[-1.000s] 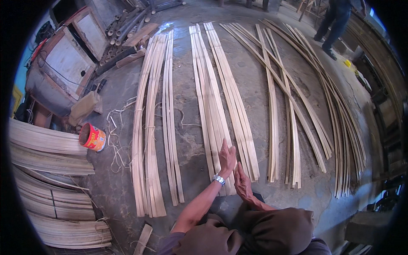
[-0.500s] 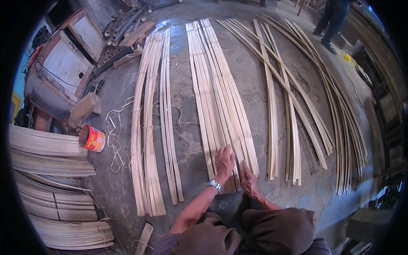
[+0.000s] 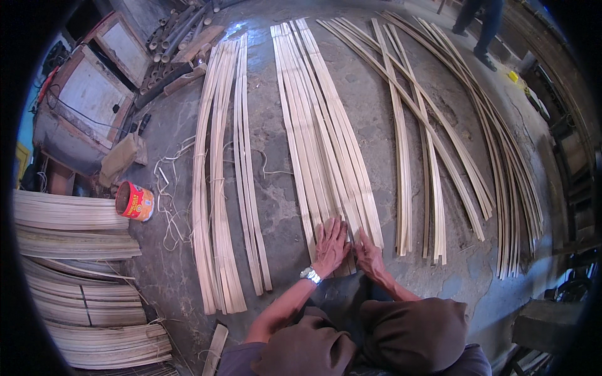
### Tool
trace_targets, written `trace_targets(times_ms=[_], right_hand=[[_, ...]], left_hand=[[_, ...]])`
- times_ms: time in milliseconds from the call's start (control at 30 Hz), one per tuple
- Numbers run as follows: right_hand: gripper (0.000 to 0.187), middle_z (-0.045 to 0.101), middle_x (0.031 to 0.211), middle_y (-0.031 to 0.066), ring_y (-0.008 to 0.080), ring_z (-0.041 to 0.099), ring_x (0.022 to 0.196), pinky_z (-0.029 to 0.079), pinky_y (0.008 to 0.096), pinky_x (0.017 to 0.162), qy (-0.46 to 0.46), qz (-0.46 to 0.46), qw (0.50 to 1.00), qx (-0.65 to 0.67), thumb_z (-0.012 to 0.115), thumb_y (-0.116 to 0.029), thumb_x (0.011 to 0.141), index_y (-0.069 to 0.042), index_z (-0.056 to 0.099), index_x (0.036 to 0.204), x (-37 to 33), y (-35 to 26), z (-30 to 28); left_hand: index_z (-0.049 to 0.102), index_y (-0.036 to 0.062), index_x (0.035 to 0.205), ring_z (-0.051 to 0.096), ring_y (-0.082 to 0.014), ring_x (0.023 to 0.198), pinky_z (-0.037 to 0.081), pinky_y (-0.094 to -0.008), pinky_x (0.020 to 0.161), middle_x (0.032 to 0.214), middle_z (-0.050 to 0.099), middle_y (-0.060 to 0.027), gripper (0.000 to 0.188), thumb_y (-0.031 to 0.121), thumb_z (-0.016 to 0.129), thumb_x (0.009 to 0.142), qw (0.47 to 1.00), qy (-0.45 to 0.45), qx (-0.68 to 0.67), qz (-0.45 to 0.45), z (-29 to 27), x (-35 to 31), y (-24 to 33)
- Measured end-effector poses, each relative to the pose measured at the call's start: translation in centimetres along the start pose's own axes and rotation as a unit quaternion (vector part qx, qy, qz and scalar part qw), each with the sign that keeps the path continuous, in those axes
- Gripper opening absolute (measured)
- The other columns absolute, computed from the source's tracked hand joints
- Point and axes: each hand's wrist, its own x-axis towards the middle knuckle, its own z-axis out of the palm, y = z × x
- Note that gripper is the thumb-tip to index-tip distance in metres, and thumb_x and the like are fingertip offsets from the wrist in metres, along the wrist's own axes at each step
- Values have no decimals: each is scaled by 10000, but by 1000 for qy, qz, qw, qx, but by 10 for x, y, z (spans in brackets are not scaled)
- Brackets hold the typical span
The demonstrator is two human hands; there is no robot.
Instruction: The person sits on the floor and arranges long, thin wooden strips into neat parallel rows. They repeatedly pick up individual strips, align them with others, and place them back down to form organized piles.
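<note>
Long, pale bamboo strips (image 3: 323, 138) lie side by side on the floor in front of me, forming a flat row. My left hand (image 3: 331, 246), with a metal watch on its wrist, rests flat across their near ends with the fingers spread. Beside it, my right hand (image 3: 370, 255) touches the strips toward the right side of the row. Its fingers point forward and look stretched out, though some are partly hidden. The nearest strip ends are partly covered by my hands.
Tied strip bundles (image 3: 216, 182) and a narrower bundle (image 3: 243, 163) lie left. Crossed strips (image 3: 417, 106) and darker strips (image 3: 501, 169) spread right. A red tin (image 3: 134, 202) stands near stacked slats (image 3: 81, 301). Another person (image 3: 480, 28) stands far right.
My left hand has shifted slightly back toward me, and its fingers have spread. My right hand has come more over the strips. At far right, the other person's legs have moved slightly.
</note>
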Motion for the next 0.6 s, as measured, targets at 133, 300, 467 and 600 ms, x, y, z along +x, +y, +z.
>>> trace_targets(times_ms=[133, 300, 467, 600], right_hand=[[440, 673, 849, 78, 122, 570, 781, 499, 304, 704, 121, -80, 982, 123, 506, -192, 1026, -89, 454, 1451, -4, -5, 5], [415, 660, 967, 267, 148, 616, 873, 500, 327, 793, 113, 11, 987, 116, 516, -182, 1010, -111, 487, 1418, -12, -20, 3], [421, 645, 902, 110, 114, 536, 850, 475, 280, 774, 128, 5, 983, 129, 508, -201, 1027, -68, 480, 1426, -8, -13, 4], [408, 675, 970, 151, 134, 573, 872, 485, 290, 797, 112, 5, 988, 107, 508, -186, 1027, -42, 492, 1409, -4, -15, 3]], left_hand=[[404, -18, 1433, 273, -342, 1442, 166, -545, 1181, 1524, 343, -203, 594, 318, 528, 959, 1000, 19, -16, -15, 1, 4, 0], [413, -32, 1421, 320, -333, 1421, 190, -496, 1191, 1494, 393, -204, 558, 278, 509, 967, 996, 45, -58, -53, -6, 24, 2], [409, -36, 1422, 340, -342, 1409, 205, -461, 1196, 1495, 394, -207, 535, 215, 495, 957, 989, 47, -125, -63, -8, 47, 8], [404, -32, 1426, 326, -348, 1416, 182, -481, 1199, 1499, 389, -205, 568, 244, 511, 941, 998, 15, -51, -44, 8, 51, 1]])
